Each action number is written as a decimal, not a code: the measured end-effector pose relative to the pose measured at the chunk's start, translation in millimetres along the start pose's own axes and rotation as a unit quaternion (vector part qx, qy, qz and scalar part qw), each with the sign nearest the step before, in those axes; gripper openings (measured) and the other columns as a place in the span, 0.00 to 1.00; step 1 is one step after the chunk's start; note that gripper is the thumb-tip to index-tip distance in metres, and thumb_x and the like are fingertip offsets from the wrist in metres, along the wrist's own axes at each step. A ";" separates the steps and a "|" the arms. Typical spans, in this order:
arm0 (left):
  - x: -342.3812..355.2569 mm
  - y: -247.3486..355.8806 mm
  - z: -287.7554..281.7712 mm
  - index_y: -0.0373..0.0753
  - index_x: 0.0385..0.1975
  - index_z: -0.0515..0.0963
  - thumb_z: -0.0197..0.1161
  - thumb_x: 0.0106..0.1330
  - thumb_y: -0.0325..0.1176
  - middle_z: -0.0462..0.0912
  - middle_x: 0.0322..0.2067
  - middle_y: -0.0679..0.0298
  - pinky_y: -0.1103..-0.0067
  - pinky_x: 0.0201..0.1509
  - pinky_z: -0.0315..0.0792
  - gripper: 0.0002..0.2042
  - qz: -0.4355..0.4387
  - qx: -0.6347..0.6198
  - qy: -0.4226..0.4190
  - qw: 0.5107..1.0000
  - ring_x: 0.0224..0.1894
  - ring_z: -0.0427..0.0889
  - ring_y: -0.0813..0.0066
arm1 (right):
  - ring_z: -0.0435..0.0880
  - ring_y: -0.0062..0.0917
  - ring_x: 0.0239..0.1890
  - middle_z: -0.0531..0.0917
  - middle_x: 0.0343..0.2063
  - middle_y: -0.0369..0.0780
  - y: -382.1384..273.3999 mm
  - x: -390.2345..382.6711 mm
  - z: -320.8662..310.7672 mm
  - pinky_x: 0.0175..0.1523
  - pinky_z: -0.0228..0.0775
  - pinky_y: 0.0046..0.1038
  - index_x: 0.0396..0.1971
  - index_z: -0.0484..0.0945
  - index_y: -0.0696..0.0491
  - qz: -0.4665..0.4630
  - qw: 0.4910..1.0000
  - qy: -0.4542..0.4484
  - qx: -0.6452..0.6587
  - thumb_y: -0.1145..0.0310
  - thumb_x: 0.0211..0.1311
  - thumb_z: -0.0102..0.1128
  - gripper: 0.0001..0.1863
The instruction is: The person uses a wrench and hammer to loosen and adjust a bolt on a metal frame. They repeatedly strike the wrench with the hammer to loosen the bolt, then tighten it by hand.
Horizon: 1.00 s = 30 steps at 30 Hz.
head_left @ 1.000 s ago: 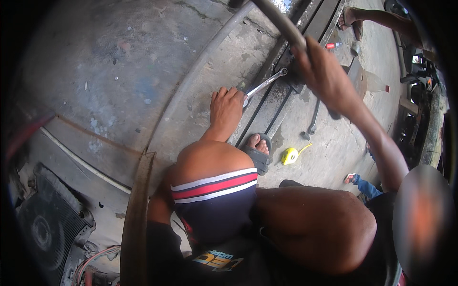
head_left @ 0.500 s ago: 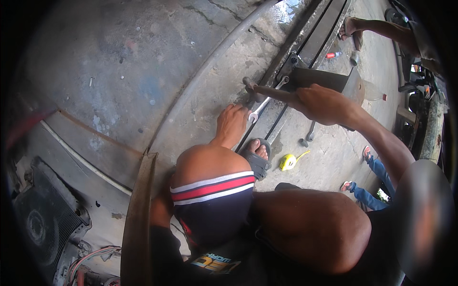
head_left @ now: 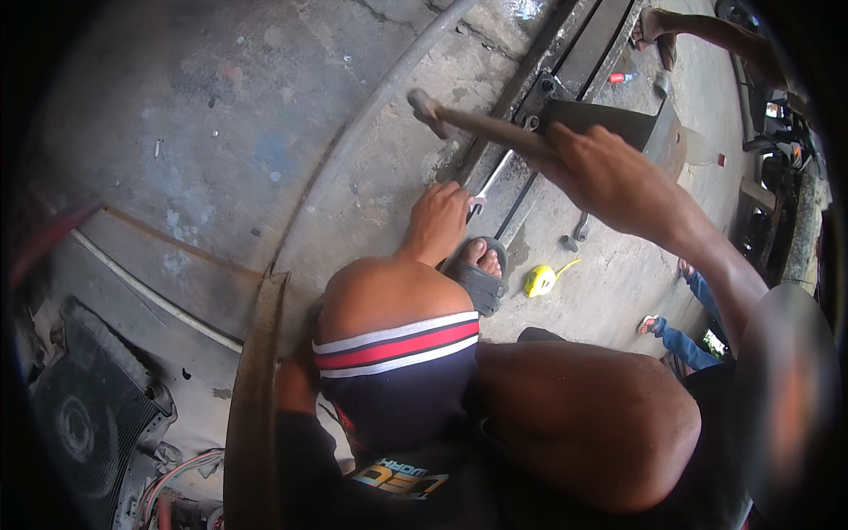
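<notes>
My right hand (head_left: 596, 172) is wrapped round the wooden handle of a hammer (head_left: 488, 131). The hammer's head (head_left: 428, 113) hangs left of a long metal beam (head_left: 503, 128), apart from it in the picture. At the beam's near left edge is my left hand (head_left: 439, 219), fingers curled down and closed; whatever they grip is hidden. A combination wrench (head_left: 496, 179) lies along the beam, its open end right beside my left fingertips. My sandalled foot (head_left: 481, 265) rests at the near end of the beam.
A yellow tape measure (head_left: 541, 280) lies right of my foot, with a small metal tool (head_left: 580, 231) beyond it. A metal bracket (head_left: 609, 124) stands on the beam. A curved pipe (head_left: 353, 132) crosses the floor. Other people's feet (head_left: 649, 325) are at the right.
The hammer has swung up and left, its head moving away from the beam near my left hand. My left hand stays at the beam's edge. The view has shifted slightly.
</notes>
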<state>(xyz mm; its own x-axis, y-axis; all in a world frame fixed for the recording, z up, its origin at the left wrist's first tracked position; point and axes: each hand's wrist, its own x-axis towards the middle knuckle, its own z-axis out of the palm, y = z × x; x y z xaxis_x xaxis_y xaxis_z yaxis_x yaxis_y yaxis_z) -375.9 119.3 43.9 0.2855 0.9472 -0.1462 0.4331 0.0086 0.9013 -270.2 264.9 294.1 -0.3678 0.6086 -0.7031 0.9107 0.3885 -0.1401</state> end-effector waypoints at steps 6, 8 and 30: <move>-8.0 -7.8 -23.6 0.33 0.37 0.78 0.50 0.74 0.34 0.81 0.37 0.48 0.56 0.43 0.74 0.12 -0.082 0.001 -0.030 0.996 0.39 0.81 0.42 | 0.81 0.46 0.17 0.77 0.15 0.51 -12.3 19.7 26.8 0.22 0.68 0.41 0.38 0.67 0.60 -0.096 0.975 0.161 0.118 0.64 0.74 0.52 0.13; 4.0 17.3 6.0 0.33 0.37 0.78 0.50 0.74 0.34 0.81 0.37 0.47 0.57 0.43 0.74 0.12 -0.050 -0.044 -0.075 0.995 0.39 0.81 0.43 | 0.84 0.50 0.23 0.81 0.19 0.52 39.8 -33.4 50.9 0.27 0.75 0.47 0.41 0.72 0.62 0.052 0.993 -0.076 -0.074 0.58 0.73 0.53 0.18; -15.5 10.9 39.5 0.34 0.38 0.80 0.51 0.74 0.38 0.82 0.38 0.49 0.57 0.43 0.76 0.15 -0.066 -0.039 -0.076 0.994 0.39 0.83 0.46 | 0.82 0.51 0.23 0.79 0.16 0.50 -17.0 -10.7 16.7 0.28 0.73 0.46 0.40 0.67 0.59 -0.046 0.997 0.054 0.016 0.64 0.71 0.55 0.13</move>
<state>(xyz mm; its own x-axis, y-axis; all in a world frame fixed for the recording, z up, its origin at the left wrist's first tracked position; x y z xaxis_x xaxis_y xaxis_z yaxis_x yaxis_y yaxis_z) -341.9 92.1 39.9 0.3586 0.8772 -0.3193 0.4086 0.1600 0.8986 -278.5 240.2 292.3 -0.4667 0.6434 -0.6068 0.8771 0.4246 -0.2245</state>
